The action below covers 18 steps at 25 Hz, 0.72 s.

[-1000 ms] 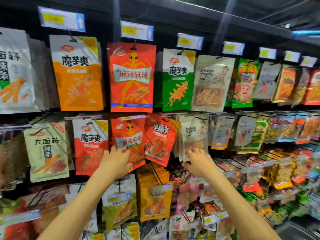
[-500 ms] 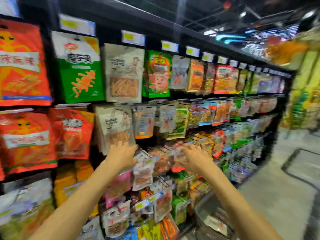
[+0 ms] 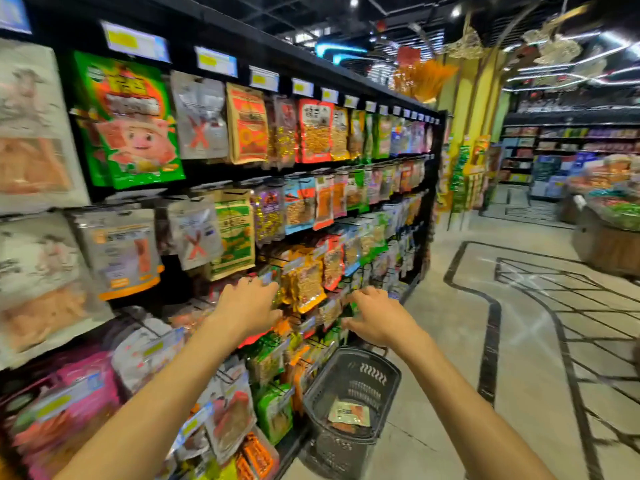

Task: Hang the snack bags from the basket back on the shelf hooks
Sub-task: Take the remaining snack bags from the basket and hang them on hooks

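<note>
The fingers (image 3: 263, 289) of the left hand (image 3: 247, 308) reach loosely forward and grasp nothing, their tips smeared by blur against the hanging packets (image 3: 308, 285). The fingers (image 3: 358, 299) of the right hand (image 3: 381, 318) droop slackly bent, also empty. At the right hand's 6 o'clock a dark mesh basket (image 3: 391, 374) stands on the floor by the foot of the shelf (image 3: 434, 202). One snack bag (image 3: 349, 414) lies flat on the basket's bottom, pale above and orange-red below, its print too small to read. From 9 to 7 o'clock the nearest packets blur into streaks, cut off by the edge.
</note>
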Motion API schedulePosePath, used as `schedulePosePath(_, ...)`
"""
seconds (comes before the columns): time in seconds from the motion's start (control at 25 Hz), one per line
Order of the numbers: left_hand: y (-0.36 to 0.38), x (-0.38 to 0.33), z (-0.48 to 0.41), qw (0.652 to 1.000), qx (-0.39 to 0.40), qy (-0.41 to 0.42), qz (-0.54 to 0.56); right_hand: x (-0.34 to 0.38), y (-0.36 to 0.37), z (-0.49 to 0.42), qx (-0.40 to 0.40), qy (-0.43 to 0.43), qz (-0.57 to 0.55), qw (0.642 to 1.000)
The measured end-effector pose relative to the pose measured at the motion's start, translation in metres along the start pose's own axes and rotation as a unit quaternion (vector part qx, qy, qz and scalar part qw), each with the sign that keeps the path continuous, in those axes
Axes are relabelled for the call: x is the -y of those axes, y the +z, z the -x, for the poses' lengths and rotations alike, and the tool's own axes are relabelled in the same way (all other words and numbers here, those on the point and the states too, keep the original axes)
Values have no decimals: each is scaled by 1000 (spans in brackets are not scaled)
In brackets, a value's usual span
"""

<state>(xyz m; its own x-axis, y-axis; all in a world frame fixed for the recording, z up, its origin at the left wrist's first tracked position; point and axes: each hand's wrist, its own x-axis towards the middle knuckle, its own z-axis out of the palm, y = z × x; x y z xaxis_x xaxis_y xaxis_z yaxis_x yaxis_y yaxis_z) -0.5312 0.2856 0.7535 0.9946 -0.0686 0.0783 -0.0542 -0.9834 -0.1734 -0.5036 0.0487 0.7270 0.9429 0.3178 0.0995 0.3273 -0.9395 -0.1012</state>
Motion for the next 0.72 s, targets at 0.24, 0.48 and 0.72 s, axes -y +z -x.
schedulePosePath(0.24,-11,-68,-116,999,4,29,22,-103,-13,-70,20,39,31,999)
schedulePosePath(0.48,-5,-124,-226,999,9,42,27,-194,-10,-149,33,42,17,998)
schedulePosePath(0.72,29,-184,-321,999,42,24,16,-291,18,-217,58,27,-4,998)
